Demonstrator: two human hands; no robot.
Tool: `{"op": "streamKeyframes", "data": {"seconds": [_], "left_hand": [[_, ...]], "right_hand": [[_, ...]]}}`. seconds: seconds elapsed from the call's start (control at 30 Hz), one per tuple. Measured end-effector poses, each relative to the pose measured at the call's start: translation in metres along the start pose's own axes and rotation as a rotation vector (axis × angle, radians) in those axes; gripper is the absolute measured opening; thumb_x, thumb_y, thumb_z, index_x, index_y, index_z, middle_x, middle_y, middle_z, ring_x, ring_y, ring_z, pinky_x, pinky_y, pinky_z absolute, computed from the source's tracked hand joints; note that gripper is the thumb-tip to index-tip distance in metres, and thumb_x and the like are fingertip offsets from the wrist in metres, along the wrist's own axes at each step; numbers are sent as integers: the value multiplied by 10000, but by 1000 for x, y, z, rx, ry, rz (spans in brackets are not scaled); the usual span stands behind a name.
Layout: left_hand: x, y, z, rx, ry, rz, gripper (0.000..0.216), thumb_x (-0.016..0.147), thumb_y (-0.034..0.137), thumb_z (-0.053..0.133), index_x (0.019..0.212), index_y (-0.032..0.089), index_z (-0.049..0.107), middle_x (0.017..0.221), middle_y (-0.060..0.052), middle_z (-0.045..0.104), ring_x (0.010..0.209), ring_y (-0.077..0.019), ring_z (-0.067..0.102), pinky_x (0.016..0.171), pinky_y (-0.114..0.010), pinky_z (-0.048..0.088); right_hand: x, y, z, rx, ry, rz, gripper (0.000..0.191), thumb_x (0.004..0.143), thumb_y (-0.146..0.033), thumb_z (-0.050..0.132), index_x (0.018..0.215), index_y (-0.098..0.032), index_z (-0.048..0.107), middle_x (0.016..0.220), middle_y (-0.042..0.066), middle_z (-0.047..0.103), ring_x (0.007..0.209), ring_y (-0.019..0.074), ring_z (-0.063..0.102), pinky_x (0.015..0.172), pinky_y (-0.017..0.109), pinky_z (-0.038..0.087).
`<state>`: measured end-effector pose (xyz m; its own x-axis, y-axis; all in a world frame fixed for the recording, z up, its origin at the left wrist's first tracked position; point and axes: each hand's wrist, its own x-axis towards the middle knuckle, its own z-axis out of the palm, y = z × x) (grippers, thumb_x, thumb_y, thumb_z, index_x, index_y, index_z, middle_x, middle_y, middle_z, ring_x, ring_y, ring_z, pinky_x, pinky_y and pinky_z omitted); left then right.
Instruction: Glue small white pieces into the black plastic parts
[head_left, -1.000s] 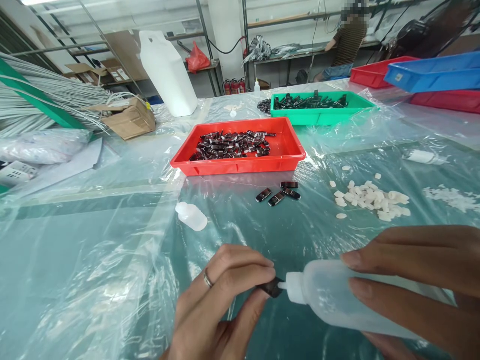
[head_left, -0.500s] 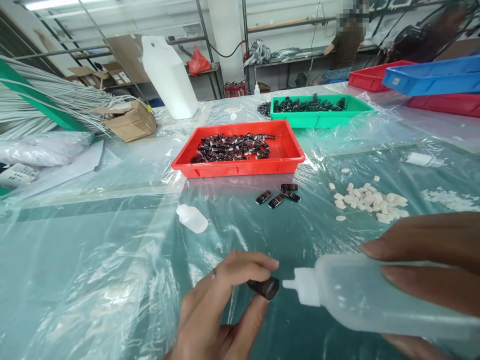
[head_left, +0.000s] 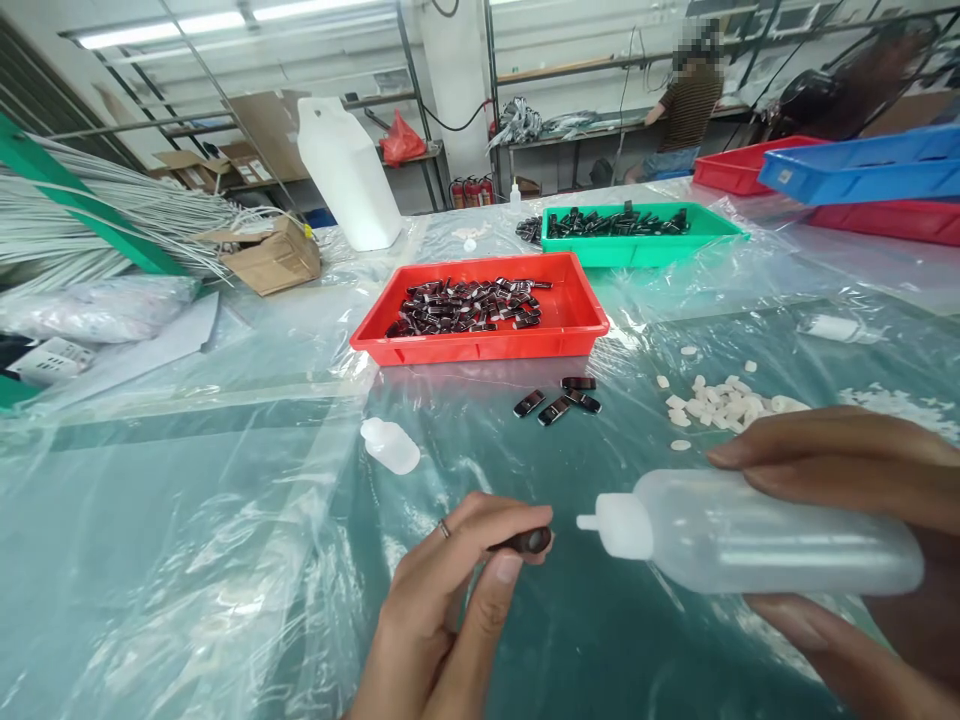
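My left hand (head_left: 450,610) pinches a small dark glossy piece (head_left: 525,541) between thumb and fingers, low in the middle of the view. My right hand (head_left: 847,560) grips a translucent squeeze bottle (head_left: 750,533) lying sideways, its white nozzle pointing left. The nozzle tip sits a short gap to the right of the dark piece, not touching it. Three more dark pieces (head_left: 556,402) lie loose on the plastic-covered table beyond my hands.
A red tray (head_left: 585,310) of several dark pieces stands mid-table, a green tray (head_left: 645,245) behind it. White small parts (head_left: 720,405) lie at right, a small white bottle (head_left: 390,445) at left. A white jug (head_left: 349,175), cardboard box (head_left: 274,260) and another person sit farther back.
The bottle nozzle touched the dark piece one second ago and has drawn back to the right. My left hand has turned the piece and lifted slightly.
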<state>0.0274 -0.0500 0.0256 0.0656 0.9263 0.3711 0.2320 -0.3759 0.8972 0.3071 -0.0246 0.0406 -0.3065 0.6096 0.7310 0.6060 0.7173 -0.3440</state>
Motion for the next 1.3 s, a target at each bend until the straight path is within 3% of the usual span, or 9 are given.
{"op": "streamKeyframes", "data": {"seconds": [0.1,0.27,0.4,0.53,0.7,0.77,0.9,1.07,1.3], "left_hand": [[2,-2,-5,-62,-18,-50,269,966,158,630,1200,257,717,1080,-73,684,942,-178,695,828,-255,617],[6,-7,-17,-130,-100,-46,298,938,60,658,1124,287,712,1029,-25,705,948,-141,706,827,-196,616],[6,-6,-19,-168,-107,-31,249,945,47,649,1045,273,680,1020,-25,717,995,-162,713,869,-242,609],[5,-6,-18,-175,-124,-12,236,951,45,643,1037,264,675,1037,-42,707,977,-173,708,845,-267,608],[3,-7,-17,-170,-110,13,278,928,17,657,1041,270,688,1043,-34,691,1003,-166,693,851,-241,595],[2,-7,-16,-168,-100,0,273,928,29,667,1034,279,694,1040,-23,689,997,-162,689,861,-244,587],[2,-5,-16,-150,-87,-39,257,935,52,669,1007,297,698,1027,-3,688,984,-163,683,853,-260,570],[3,-5,-16,-116,-94,-7,238,937,68,670,1004,295,698,1014,-5,690,963,-171,678,811,-275,557],[3,-5,-15,-98,-99,3,232,941,72,666,1008,292,695,1010,-2,683,951,-167,673,793,-278,544]], "right_hand": [[0,-4,1,-16,-35,2,466,781,-267,764,1236,-354,704,1163,70,718,1045,329,713,808,468,653],[6,-13,6,4,-80,-38,497,783,-204,745,1267,-285,665,1208,80,689,1093,296,695,756,389,653],[10,-14,11,0,-91,-87,497,783,-169,735,1265,-263,659,1204,67,683,1088,271,686,764,357,639],[10,-21,15,-3,-133,-141,480,787,-180,726,1257,-246,658,1235,44,660,1110,253,662,893,353,595],[9,-40,23,-16,-73,42,343,877,-224,672,1202,-332,650,1181,-42,689,1114,232,661,1054,389,527],[9,-44,25,-16,-68,44,294,898,-256,650,1176,-349,662,1158,-53,704,1124,231,665,1072,370,524],[7,-42,23,-13,-94,3,319,894,-260,647,1200,-346,674,1209,-35,703,1175,242,652,1060,342,534],[2,-40,17,-13,-145,13,361,893,-237,655,1231,-362,676,1256,-36,683,1185,258,644,935,343,594],[2,-33,19,-30,-151,-43,438,863,-242,682,1288,-349,658,1334,-52,637,1204,264,620,966,348,592]]}}
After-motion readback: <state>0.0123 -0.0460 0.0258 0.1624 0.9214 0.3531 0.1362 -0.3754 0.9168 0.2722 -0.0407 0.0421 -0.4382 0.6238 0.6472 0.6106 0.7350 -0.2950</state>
